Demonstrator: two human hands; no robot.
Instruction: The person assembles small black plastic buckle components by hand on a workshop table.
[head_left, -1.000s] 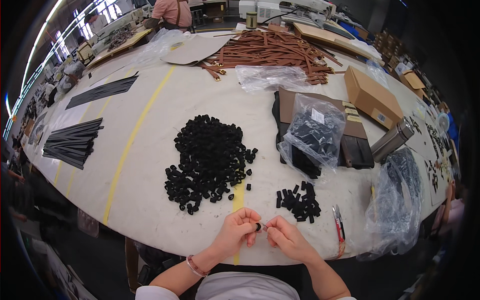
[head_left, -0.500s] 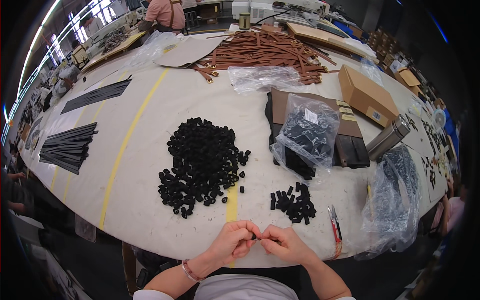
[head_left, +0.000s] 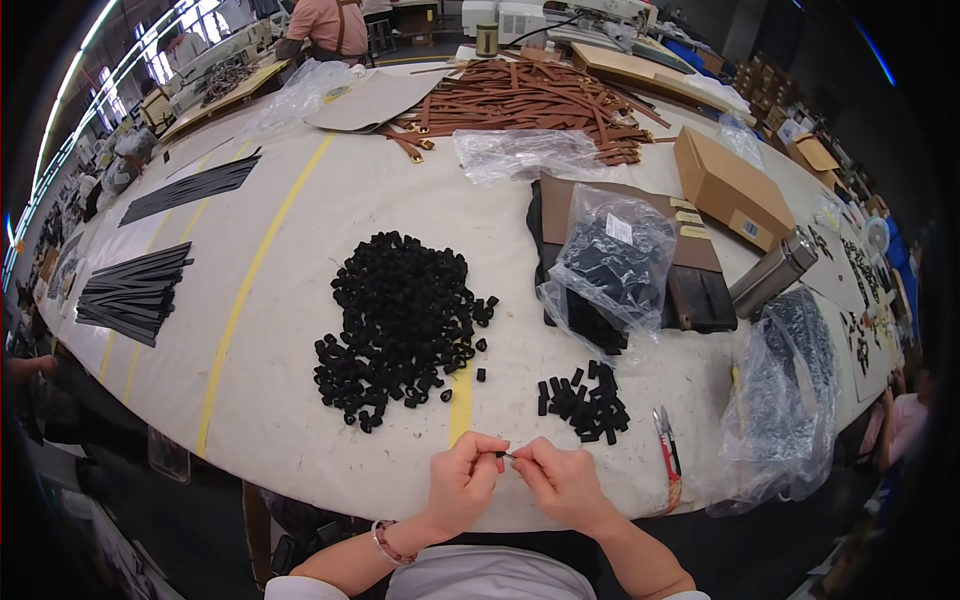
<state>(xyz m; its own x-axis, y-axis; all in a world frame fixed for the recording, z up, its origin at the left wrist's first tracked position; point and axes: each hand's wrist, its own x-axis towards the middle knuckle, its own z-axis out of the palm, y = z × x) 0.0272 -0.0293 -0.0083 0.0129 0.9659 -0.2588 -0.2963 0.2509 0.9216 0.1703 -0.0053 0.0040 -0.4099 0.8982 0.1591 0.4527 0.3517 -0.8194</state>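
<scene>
Close to the table's near edge, my left hand (head_left: 464, 482) pinches a small black piece (head_left: 501, 455) between thumb and fingers. My right hand (head_left: 562, 484) is pinched beside it on something thin that meets the piece; what that is stays too small to name. Straight ahead lies a large heap of small black loops (head_left: 400, 300), with a few strays at its right edge. A smaller pile of black pieces, short and flat (head_left: 585, 402), rests beyond my right hand. To its right are red-handled thread snips (head_left: 667, 450).
Dark strips (head_left: 135, 295) lie at the left. Brown buckled straps (head_left: 540, 105) are heaped at the far side. A cardboard box (head_left: 735, 185), a steel flask (head_left: 775, 270) and plastic bags (head_left: 780, 400) stand or lie at the right. Other people work around the table.
My hands have turned and drawn slightly apart, with the left fingers now more upright around the black piece. A thin bit shows between the fingertips. The piles look unchanged.
</scene>
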